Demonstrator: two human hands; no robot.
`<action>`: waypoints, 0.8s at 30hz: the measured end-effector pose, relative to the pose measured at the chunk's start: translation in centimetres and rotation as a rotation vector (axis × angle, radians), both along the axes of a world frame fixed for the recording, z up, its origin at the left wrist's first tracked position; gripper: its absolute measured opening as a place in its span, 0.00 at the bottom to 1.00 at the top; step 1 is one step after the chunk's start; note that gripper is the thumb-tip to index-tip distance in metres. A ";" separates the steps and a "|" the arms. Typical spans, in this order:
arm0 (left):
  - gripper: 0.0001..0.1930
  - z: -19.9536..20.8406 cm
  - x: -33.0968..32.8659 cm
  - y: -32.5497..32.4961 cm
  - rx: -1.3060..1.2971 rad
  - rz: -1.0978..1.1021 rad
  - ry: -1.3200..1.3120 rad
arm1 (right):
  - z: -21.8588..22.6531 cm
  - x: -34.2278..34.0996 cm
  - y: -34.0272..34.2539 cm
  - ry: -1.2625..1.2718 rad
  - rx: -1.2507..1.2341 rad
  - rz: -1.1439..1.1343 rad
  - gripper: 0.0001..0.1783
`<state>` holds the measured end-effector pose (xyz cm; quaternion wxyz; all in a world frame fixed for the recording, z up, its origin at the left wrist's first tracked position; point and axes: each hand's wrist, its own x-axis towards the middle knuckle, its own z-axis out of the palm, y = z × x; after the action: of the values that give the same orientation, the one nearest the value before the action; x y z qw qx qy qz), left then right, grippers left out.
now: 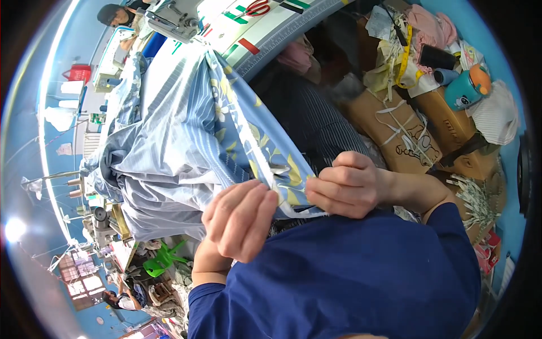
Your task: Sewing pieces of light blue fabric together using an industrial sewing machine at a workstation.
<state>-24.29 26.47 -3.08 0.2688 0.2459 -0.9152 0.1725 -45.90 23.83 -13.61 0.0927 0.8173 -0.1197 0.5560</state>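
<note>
Left hand (240,220) and right hand (344,185) curl closed, pinching the near end of the blue floral fabric (240,116). It stretches from the person's torso toward the sewing machine (174,21).

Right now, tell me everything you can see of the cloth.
The cloth is soft-looking and blue: part pale and plain, part white-striped, with a floral band of yellowish leaves and white flowers. A white strip runs along the band and curves at its near end, where the left hand and right hand pinch the cloth. The band stretches toward the sewing machine; the rest lies in loose folds to the left.
</note>
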 end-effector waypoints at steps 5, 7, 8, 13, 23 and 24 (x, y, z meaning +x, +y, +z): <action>0.11 -0.7 -1.2 0.9 0.071 -0.123 -0.011 | -0.1 0.2 0.8 -0.002 -0.012 0.025 0.07; 0.10 -1.1 -1.6 0.8 0.111 -0.198 0.009 | -0.2 0.7 1.0 -0.129 -0.028 -0.012 0.07; 0.10 -1.2 -1.8 0.7 0.139 -0.226 0.004 | -0.2 0.8 1.0 -0.186 -0.028 -0.033 0.07; 0.10 -1.5 -2.6 0.1 0.242 -0.369 0.040 | -0.4 0.1 1.4 -0.113 0.039 -0.044 0.08; 0.10 -5.1 0.4 -5.8 0.537 -0.519 0.037 | -1.1 -3.2 1.0 0.166 0.155 0.107 0.03; 0.07 -5.6 2.1 -8.0 0.329 -0.258 0.078 | -1.3 -3.5 0.9 0.200 0.181 0.120 0.04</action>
<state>-22.24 18.47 -8.66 0.2801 0.1737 -0.9438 -0.0248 -49.40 24.77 -14.87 -0.0030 0.8793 -0.1106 0.4633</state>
